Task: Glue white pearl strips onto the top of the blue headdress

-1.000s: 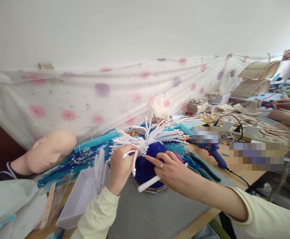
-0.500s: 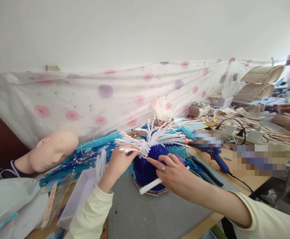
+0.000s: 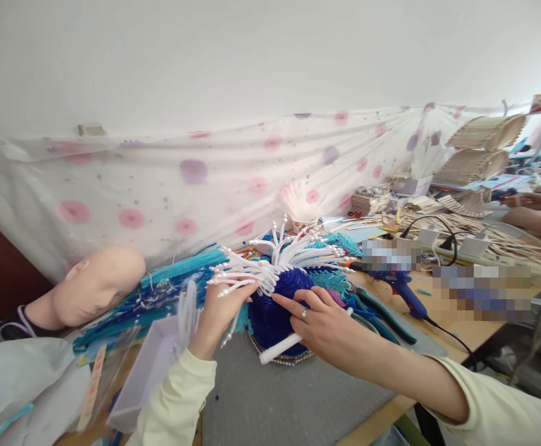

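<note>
A deep blue rounded headpiece with a beaded rim rests on the grey mat. White stems tipped with pearls fan out from its top. At its left side my left hand pinches some of the white stems between thumb and fingers; one beaded strand hangs below the fingers. My right hand lies over the headpiece's right side, index finger pointing to the base of the stems. Its other fingers are curled round a white rod.
A mannequin head lies at the left, beside teal strands and a white tray. At right are a blue glue gun, pliers, wooden strips and another person's hands.
My left hand has shifted slightly down and left, and a beaded strand now hangs beneath it. The right hand stays nearly where it was. The view has tilted slightly.
</note>
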Tool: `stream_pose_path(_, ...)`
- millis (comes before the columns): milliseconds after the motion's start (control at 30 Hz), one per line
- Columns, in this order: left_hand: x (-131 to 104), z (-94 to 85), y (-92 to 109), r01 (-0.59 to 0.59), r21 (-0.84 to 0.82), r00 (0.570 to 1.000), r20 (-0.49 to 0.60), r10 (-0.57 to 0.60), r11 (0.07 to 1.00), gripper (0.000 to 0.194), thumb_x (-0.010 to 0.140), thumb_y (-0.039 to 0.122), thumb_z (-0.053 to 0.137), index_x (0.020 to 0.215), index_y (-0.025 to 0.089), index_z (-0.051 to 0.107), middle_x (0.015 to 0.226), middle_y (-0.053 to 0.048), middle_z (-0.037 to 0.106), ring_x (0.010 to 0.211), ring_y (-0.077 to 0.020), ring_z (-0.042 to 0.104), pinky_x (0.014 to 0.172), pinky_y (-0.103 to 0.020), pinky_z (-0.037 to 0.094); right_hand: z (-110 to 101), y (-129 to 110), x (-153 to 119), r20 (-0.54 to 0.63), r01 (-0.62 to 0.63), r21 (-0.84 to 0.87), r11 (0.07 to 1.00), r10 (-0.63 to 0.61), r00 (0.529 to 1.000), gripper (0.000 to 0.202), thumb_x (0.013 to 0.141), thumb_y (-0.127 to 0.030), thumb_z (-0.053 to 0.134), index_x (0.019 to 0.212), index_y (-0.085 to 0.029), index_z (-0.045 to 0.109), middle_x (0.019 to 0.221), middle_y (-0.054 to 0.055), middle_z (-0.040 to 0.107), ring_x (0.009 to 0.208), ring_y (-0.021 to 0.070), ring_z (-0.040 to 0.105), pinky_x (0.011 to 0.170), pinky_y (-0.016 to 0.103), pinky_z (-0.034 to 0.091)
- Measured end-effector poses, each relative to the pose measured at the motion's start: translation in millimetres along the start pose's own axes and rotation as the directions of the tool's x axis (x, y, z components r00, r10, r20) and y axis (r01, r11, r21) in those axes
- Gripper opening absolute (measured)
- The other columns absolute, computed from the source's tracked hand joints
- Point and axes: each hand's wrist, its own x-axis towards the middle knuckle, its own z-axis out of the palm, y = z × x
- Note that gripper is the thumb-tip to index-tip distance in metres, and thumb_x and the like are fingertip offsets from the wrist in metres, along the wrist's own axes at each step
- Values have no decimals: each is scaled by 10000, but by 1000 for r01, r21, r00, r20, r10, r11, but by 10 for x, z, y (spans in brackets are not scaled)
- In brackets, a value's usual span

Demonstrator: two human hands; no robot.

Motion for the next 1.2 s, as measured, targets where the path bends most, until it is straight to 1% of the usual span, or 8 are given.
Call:
stream_pose_path(200,23,-45,2,-79,11,994,81,78,997,91,769,227,696,748,206,782,803,-40,804,614,-196,720,494,-260,552,-15,-11,-13,-16,-3,-2,1000,2,1000,203,926,-221,668,730,-175,692,1465,116,612,1076,327,549,867,465,459)
stream_pose_path(367,-5,-27,-12,-170,56,985,45,168,984,104,792,198,694,734,210,780,839,-48,813,778,-217,751,658,-281,565,-32,-6,3,-22,-11,5,1000,11,1000,248,922,-217,676,676,-185,679,1449,98,631,1077,324,553,869,460,447)
stream_pose_path(533,-37,67,-75,-193,145,979,-36,200,970,134,806,176,697,693,200,765,698,-43,780,641,-215,710,606,-305,502,-31,-5,12,-46,-22,-13,1000,21,999,209,918,-233,693,716,-183,698,1465,85,620,1056,313,543,835,448,429)
stream_pose_path(700,-49,118,-124,-260,167,962,-39,270,951,130,821,154,684,747,212,775,855,-59,811,835,-239,747,798,-347,543,-9,10,17,-39,-27,-5,1000,27,999,189,914,-256,702,741,-181,703,1439,84,640,1047,309,533,832,442,417)
stream_pose_path(867,-84,119,-124,-303,191,951,-8,311,934,156,854,182,649,772,205,779,827,-76,797,804,-252,733,808,-385,542,-12,-1,-4,-33,-27,-19,999,26,999,193,914,-246,693,733,-181,698,1465,77,619,1051,311,518,823,448,399)
stream_pose_path(1000,-53,91,-130,-298,166,953,-5,303,940,154,853,200,653,789,212,792,916,-91,814,910,-269,743,889,-412,550,-21,-7,-14,-44,-26,-18,999,26,999,194,912,-242,697,728,-181,699,1459,74,625,1045,304,512,831,445,387)
stream_pose_path(1067,0,49,-134,-273,134,962,25,272,953,156,846,226,669,747,215,789,867,-77,816,838,-254,755,820,-388,583,-18,-5,-14,-50,-31,-7,999,31,998,211,919,-251,693,721,-180,698,1450,77,633,1045,301,510,839,442,384)
stream_pose_path(1200,85,-70,-105,-214,62,969,143,203,975,210,860,326,662,742,205,786,753,-51,800,580,-202,716,520,-298,571,-4,-3,-14,-61,-37,10,999,38,997,191,914,-245,704,733,-183,702,1463,71,621,1052,296,503,840,433,379)
